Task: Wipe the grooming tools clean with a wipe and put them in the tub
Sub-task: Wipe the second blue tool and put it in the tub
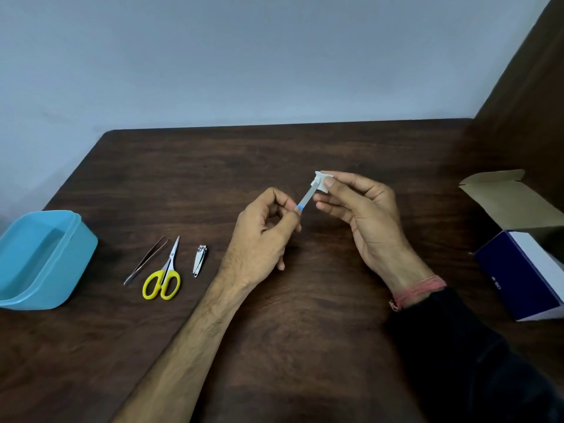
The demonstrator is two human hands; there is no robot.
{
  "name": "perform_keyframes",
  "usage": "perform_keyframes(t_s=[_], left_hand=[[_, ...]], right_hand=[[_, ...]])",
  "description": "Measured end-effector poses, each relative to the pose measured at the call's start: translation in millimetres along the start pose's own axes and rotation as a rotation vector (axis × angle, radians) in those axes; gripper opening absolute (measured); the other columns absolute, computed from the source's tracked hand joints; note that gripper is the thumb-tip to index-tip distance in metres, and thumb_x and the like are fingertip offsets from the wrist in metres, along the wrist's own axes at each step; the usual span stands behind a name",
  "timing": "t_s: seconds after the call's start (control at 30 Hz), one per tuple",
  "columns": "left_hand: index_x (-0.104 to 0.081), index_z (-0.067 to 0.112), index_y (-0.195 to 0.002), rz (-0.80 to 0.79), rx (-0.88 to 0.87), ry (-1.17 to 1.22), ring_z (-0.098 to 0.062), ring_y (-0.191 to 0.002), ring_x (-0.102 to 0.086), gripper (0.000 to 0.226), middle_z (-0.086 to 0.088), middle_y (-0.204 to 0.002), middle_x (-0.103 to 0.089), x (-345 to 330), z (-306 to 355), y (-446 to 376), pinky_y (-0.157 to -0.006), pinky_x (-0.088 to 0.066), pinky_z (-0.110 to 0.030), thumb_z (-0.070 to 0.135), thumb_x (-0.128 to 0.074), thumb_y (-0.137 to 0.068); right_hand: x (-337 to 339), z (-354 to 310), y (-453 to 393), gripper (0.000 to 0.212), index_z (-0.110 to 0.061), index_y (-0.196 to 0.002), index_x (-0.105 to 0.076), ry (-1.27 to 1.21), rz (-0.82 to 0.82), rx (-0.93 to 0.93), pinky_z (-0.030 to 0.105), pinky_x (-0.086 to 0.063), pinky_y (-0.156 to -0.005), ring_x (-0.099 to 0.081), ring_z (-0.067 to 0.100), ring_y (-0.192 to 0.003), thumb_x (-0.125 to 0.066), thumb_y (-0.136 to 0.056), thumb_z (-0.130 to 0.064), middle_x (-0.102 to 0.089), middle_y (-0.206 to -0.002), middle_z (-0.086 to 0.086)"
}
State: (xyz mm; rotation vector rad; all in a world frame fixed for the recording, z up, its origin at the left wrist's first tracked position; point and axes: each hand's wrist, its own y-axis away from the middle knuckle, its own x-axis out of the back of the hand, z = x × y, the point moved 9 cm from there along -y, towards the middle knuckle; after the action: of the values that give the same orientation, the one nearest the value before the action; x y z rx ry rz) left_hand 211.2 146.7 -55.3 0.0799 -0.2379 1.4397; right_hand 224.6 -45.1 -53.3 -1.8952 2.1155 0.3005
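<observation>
1. The nail file, a slim metal strip with a blue handle end, is held in the air over the middle of the table, between the two hands.
2. The left hand pinches the blue end between thumb and forefinger; the remaining fingers are curled in loosely.
3. The right hand pinches a small folded white wipe around the far tip of the file, thumb and forefinger pressed together on it.
4. The step in hand appears to be wiping the file, with the wipe sitting at the tip end of the blade.
5. The next move probably calls for carrying the file leftward to the blue tub, which stands open at the table's left edge, well apart from the hands, and seems to hold nothing yet.
6. Three tools lie side by side on the table between the tub and the left forearm: tweezers, yellow-handled scissors and a nail clipper. They likely await wiping.
7. An opened cardboard box sits at the right edge.
</observation>
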Motion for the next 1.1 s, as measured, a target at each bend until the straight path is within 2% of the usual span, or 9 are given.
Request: perform_keyframes(t_s=[0.1,0.2,0.37,0.47,0.57,0.8,0.9,1.1], left_hand=[[-0.068,0.018,-0.102,0.02,0.011,-0.002,-0.015,-0.044,-0.047,0.007,0.002,-0.082,-0.072,2,0,1,-0.04,-0.046,-0.029,0.016,-0.066,-0.109],[-0.071,0.022,-0.101,0.057,0.003,-0.018,-0.013,-0.044,-0.049,0.009,0.001,-0.082,-0.069,5,1,2,-0.039,-0.048,-0.029,0.016,-0.068,-0.108],[-0.078,0.029,-0.104,0.138,-0.113,-0.176,-0.012,-0.047,-0.059,0.007,0.004,-0.09,-0.069,7,11,6,-0.037,-0.052,-0.033,0.032,-0.074,-0.108],[-0.078,0.033,-0.107,0.168,-0.183,-0.243,-0.012,-0.061,-0.065,0.005,0.013,-0.101,-0.068,12,12,4,-0.049,-0.055,-0.038,0.033,-0.074,-0.108],[-0.079,0.038,-0.105,0.172,-0.174,-0.26,-0.01,-0.069,-0.065,0.007,0.02,-0.099,-0.068,13,7,1,-0.059,-0.053,-0.038,0.035,-0.074,-0.108],[-0.084,0.034,-0.103,0.18,-0.127,-0.226,-0.005,-0.068,-0.065,0.009,0.022,-0.1,-0.071,15,1,0,-0.066,-0.052,-0.035,0.035,-0.075,-0.107],[-0.086,0.033,-0.105,0.163,-0.144,-0.258,-0.004,-0.069,-0.065,0.01,0.022,-0.097,-0.07,12,4,1,-0.062,-0.051,-0.031,0.036,-0.076,-0.106],[-0.087,0.03,-0.109,0.162,-0.174,-0.264,-0.005,-0.072,-0.063,0.012,0.019,-0.092,-0.067,11,7,1,-0.064,-0.05,-0.031,0.034,-0.075,-0.107]], right_hand=[[3,0,0,0.026,0.001,-0.115,-0.08,-0.05,0.033,-0.041,0.03,-0.067,-0.079,-0.082,0.029,-0.096,-0.071,-0.105,-0.021,-0.083,-0.113,0.018],[2,0,-1,0.015,-0.002,-0.111,-0.081,-0.072,0.011,-0.04,0.028,-0.066,-0.081,-0.082,0.023,-0.094,-0.076,-0.1,-0.012,-0.083,-0.112,0.016],[-2,3,0,0.02,-0.002,-0.115,-0.08,0.022,-0.037,-0.004,0.026,-0.066,-0.082,-0.082,0.02,-0.094,-0.078,-0.095,-0.002,-0.083,-0.107,0.017],[-4,5,0,0.015,0.0,-0.114,-0.079,0.099,-0.041,0.008,0.029,-0.067,-0.083,-0.083,0.024,-0.095,-0.074,-0.1,-0.003,-0.083,-0.104,0.018],[-4,6,0,0.009,-0.005,-0.109,-0.078,0.188,-0.03,0.038,0.031,-0.068,-0.082,-0.083,0.029,-0.094,-0.073,-0.102,-0.008,-0.083,-0.099,0.017],[-7,7,1,0.006,-0.012,-0.107,-0.078,0.302,-0.056,0.049,0.034,-0.069,-0.077,-0.082,0.025,-0.085,-0.073,-0.104,-0.011,-0.083,-0.094,0.012],[-3,7,1,0.007,-0.014,-0.103,-0.078,0.29,-0.002,0.055,0.031,-0.068,-0.073,-0.08,0.022,-0.079,-0.073,-0.104,-0.009,-0.082,-0.089,0.011],[-1,9,0,0.009,-0.011,-0.106,-0.078,0.263,0.004,0.032,0.031,-0.067,-0.073,-0.079,0.022,-0.08,-0.069,-0.107,-0.012,-0.08,-0.087,0.009]])
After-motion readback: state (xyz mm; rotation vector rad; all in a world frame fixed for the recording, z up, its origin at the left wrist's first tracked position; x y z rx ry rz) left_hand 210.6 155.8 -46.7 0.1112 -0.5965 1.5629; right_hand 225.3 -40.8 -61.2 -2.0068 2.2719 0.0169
